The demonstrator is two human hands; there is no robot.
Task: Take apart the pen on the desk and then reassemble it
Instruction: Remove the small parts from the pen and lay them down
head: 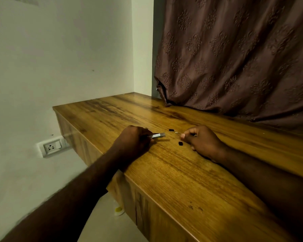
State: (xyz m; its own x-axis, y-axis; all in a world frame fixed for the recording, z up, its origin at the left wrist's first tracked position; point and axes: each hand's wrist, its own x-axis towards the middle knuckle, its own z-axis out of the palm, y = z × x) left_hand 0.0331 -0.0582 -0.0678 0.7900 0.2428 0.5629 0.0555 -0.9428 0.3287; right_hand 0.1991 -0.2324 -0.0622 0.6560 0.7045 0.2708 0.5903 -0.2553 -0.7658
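Note:
The pen lies in pieces on the wooden desk point(173, 172). My left hand point(133, 140) is closed around the pen barrel point(158, 135), a grey tube whose open end sticks out to the right just above the desk. My right hand point(201, 140) rests on the desk to the right, thumb and forefinger pinched together; whether a small part sits between them is too small to tell. Between the hands lie a small black piece point(180, 143), another black piece point(171, 130) farther back, and a tiny pale piece point(176, 132) beside it.
A brown patterned curtain point(234, 58) hangs down onto the desk's back right. The desk's left edge drops to the floor beside a white wall with a socket point(52, 147). A pale object with a yellow spot point(119, 209) lies on the floor below.

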